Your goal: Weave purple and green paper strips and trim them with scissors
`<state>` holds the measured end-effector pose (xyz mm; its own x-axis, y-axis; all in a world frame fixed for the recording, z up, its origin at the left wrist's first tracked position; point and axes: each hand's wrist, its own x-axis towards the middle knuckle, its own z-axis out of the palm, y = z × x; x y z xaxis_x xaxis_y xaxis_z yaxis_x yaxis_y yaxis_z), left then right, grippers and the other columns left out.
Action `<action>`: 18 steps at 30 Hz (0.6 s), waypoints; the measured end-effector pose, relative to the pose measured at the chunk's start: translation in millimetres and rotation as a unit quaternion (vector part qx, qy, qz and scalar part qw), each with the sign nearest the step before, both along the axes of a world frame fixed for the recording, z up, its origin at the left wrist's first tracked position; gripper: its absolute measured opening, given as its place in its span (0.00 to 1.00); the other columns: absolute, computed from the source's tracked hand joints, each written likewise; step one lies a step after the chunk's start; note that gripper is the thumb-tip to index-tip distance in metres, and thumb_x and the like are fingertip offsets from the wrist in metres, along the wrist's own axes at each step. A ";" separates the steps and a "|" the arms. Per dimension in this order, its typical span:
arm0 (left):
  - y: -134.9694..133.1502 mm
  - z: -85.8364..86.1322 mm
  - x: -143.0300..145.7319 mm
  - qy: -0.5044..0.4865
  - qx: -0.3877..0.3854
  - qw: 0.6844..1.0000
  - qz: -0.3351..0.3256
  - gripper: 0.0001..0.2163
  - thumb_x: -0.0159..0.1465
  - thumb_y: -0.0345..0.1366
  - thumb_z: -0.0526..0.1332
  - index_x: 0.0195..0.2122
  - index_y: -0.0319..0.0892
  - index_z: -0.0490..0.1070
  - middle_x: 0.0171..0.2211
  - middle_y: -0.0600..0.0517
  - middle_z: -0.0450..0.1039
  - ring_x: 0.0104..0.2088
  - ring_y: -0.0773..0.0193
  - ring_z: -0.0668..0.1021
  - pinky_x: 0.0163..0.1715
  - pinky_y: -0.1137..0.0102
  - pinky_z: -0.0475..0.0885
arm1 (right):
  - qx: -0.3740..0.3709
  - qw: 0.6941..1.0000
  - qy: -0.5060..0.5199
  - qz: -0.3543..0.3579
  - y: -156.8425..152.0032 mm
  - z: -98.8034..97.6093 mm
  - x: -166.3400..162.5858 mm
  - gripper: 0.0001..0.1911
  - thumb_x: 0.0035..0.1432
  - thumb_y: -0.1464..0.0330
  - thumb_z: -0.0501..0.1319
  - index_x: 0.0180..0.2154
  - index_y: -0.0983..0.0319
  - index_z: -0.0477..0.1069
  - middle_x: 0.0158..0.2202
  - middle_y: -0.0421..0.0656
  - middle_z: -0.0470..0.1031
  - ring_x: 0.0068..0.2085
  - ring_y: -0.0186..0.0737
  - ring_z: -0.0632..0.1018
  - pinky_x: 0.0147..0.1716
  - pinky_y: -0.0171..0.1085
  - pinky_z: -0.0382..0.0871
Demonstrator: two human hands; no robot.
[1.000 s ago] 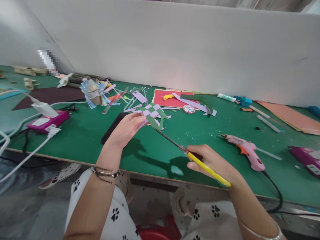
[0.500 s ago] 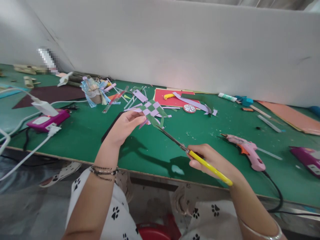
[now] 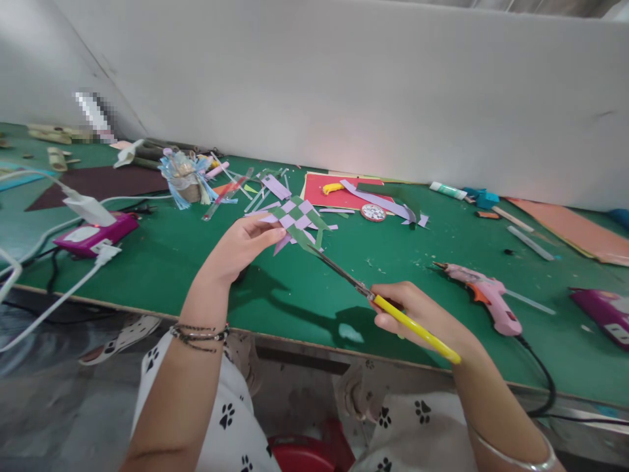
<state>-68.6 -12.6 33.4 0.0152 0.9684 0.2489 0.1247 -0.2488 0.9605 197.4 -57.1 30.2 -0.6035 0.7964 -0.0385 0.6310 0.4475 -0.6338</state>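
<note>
My left hand point(image 3: 240, 244) pinches a small mat woven of green and lilac paper strips point(image 3: 296, 220) and holds it up above the green table point(image 3: 304, 288). In my right hand point(image 3: 417, 314) are scissors with yellow handles point(image 3: 388, 308), fingers closed round them. The blades point up and left, their tips meeting the lower right edge of the woven mat. A bead bracelet is on my left wrist, a bangle on the right.
Loose paper strips point(image 3: 265, 193), a red sheet point(image 3: 339, 191) and a round tape reel point(image 3: 373, 212) lie behind the mat. A pink glue gun point(image 3: 484, 295) with its cord sits to the right. Magenta devices point(image 3: 95, 235) with white cables lie at left and far right.
The woven mat and my left hand have risen slightly. The scissors have stayed at the mat's lower right edge, shifting a little right with it.
</note>
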 end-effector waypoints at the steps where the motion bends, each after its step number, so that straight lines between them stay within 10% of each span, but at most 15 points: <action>1: 0.0 -0.1 -0.7 0.004 0.001 1.000 0.002 0.06 0.47 0.38 0.62 0.19 0.43 0.69 0.18 0.55 0.69 0.25 0.65 0.72 0.30 0.70 0.68 | 0.000 1.000 0.000 -0.001 0.1 0.0 0.2 0.31 0.50 0.39 0.44 0.21 0.61 0.52 0.18 0.33 0.49 0.21 0.29 0.51 0.18 0.30 0.47; 18: -0.3 3.3 -3.6 0.109 0.036 0.992 -0.047 0.13 0.54 0.44 0.58 0.19 0.42 0.73 0.28 0.50 0.75 0.34 0.60 0.74 0.39 0.68 0.68 | -0.004 1.000 -0.022 -0.001 -1.6 2.8 0.6 0.31 0.49 0.38 0.45 0.21 0.61 0.53 0.19 0.33 0.49 0.22 0.29 0.51 0.19 0.31 0.45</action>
